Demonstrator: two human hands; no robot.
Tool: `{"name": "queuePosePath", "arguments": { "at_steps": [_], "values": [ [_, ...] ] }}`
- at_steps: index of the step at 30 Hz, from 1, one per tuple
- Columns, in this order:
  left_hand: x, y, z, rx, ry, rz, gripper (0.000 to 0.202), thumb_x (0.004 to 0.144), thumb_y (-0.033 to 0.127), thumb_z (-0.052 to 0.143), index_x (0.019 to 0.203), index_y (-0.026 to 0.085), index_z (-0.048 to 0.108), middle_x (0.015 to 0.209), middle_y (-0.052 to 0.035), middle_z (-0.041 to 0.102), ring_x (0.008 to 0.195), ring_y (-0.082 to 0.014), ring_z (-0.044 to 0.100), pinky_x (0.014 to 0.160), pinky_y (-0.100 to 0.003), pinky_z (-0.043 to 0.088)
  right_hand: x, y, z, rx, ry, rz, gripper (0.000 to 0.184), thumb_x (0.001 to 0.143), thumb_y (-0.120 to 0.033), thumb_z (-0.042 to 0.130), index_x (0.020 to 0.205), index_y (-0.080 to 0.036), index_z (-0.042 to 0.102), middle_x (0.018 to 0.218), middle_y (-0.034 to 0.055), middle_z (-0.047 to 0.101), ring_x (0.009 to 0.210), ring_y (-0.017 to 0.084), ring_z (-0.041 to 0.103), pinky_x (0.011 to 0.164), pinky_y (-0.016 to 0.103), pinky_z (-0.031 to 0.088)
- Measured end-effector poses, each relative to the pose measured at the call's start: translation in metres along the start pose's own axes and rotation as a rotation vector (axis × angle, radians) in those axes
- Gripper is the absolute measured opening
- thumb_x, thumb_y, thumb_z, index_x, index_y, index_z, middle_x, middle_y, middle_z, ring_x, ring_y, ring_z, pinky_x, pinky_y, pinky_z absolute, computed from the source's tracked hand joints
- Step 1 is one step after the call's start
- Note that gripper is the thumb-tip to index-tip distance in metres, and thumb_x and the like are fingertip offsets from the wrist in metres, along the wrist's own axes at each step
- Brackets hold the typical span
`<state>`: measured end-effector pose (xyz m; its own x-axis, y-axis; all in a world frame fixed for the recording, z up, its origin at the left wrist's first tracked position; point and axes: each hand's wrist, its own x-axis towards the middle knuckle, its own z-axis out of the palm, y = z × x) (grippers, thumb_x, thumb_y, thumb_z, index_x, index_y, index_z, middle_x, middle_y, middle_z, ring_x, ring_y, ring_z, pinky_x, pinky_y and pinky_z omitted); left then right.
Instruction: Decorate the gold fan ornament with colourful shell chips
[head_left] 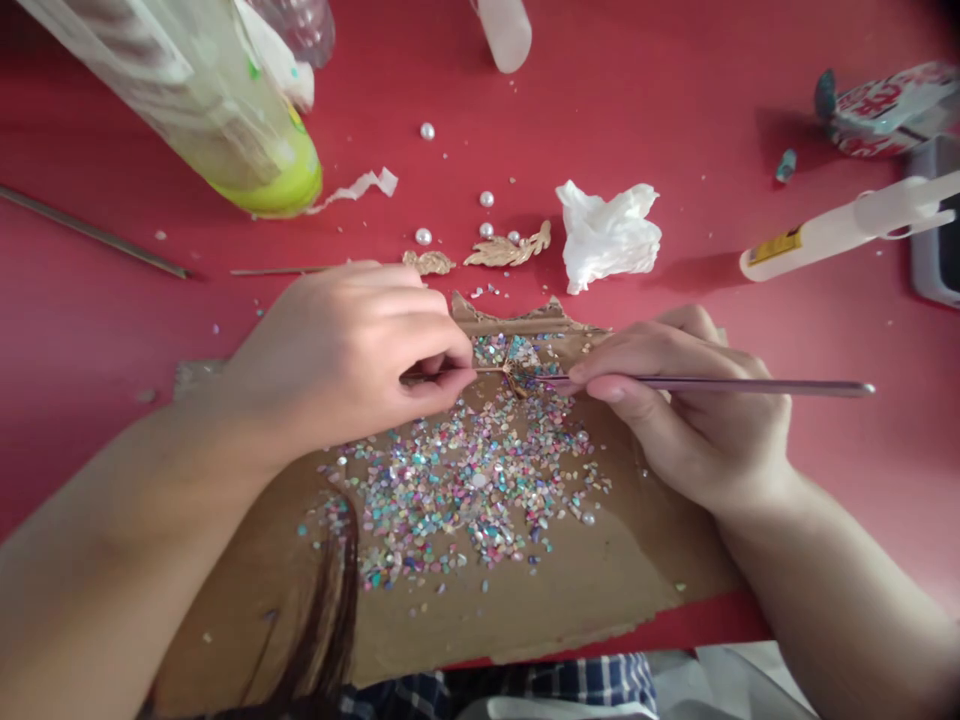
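A small gold ornament (514,376) on a thin wire stem is pinched btwn thumb & forefinger of the left hand (352,350), which is clenched round the stem; the ornament's head is held just above the upper part of a cardboard sheet (600,590). A thin metal stick (750,384) is gripped pen-style by the right hand (690,410), fingers closed on it, w/ its long end pointed out to the right and its tip brought right up to the ornament; whether tip & ornament touch can't be told. Both hands are rested over the cardboard, which is laid on a red bench (675,100). A loose heap of small coloured chips (465,480), pink, teal & silver, is spread across the middle of the cardboard, just below the ornament. Behind the cardboard, two gold leaves (510,248) are laid nr a few white pearls (486,198), and a crumpled tissue (607,235) is seen just to their right. A white glue tube (847,225) is laid further right, well apart from the hands. At top left a clear bottle (225,110) w/ a yellow-green base is seen tilted, and a thin rod (90,232) is laid on the bench below it. A strand of dark hair (330,610) is hung over the cardboard's lower left.
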<state>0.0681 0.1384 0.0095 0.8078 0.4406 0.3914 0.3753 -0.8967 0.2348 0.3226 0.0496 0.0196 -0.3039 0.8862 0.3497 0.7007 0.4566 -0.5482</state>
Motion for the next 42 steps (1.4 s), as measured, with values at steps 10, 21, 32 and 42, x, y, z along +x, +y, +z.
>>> {"name": "queuePosePath", "arguments": {
  "at_steps": [10, 21, 32, 42],
  "values": [
    [0.002, 0.001, -0.006, -0.059, -0.068, -0.020, 0.013, 0.089, 0.022, 0.064, 0.077, 0.021, 0.068, 0.067, 0.0025, 0.064, 0.065, -0.0131, 0.056, 0.065, -0.030, 0.044, 0.001, 0.001, 0.003, 0.362, 0.342, 0.154, 0.017, 0.098, -0.023, 0.061, 0.086, -0.026, 0.074, 0.079, -0.0017, 0.074, 0.066, 0.013, 0.063, 0.060, 0.030, 0.048],
    [0.003, 0.000, -0.009, -0.057, 0.033, 0.031, 0.008, 0.083, 0.015, 0.070, 0.076, 0.018, 0.067, 0.066, 0.0011, 0.064, 0.063, -0.0132, 0.053, 0.063, -0.030, 0.045, 0.006, 0.000, 0.002, 0.457, 0.343, 0.209, 0.019, 0.099, -0.027, 0.061, 0.085, -0.029, 0.074, 0.078, -0.0003, 0.074, 0.062, 0.013, 0.064, 0.059, 0.030, 0.052],
    [0.006, 0.001, -0.009, -0.034, 0.002, 0.021, 0.009, 0.085, 0.016, 0.067, 0.077, 0.020, 0.066, 0.067, 0.0012, 0.065, 0.063, -0.0134, 0.055, 0.064, -0.030, 0.046, 0.002, 0.004, 0.003, 0.451, 0.325, 0.204, 0.018, 0.099, -0.032, 0.060, 0.089, -0.027, 0.073, 0.070, -0.0018, 0.069, 0.053, 0.011, 0.055, 0.049, 0.028, 0.040],
    [0.006, 0.002, -0.010, -0.009, -0.019, 0.006, 0.012, 0.088, 0.018, 0.063, 0.077, 0.021, 0.067, 0.067, 0.0017, 0.066, 0.063, -0.0127, 0.054, 0.065, -0.030, 0.047, 0.001, 0.004, -0.004, 0.184, 0.085, 0.044, 0.012, 0.096, -0.030, 0.063, 0.086, -0.025, 0.066, 0.078, -0.0012, 0.073, 0.071, 0.016, 0.064, 0.075, 0.036, 0.046]
  ]
}}
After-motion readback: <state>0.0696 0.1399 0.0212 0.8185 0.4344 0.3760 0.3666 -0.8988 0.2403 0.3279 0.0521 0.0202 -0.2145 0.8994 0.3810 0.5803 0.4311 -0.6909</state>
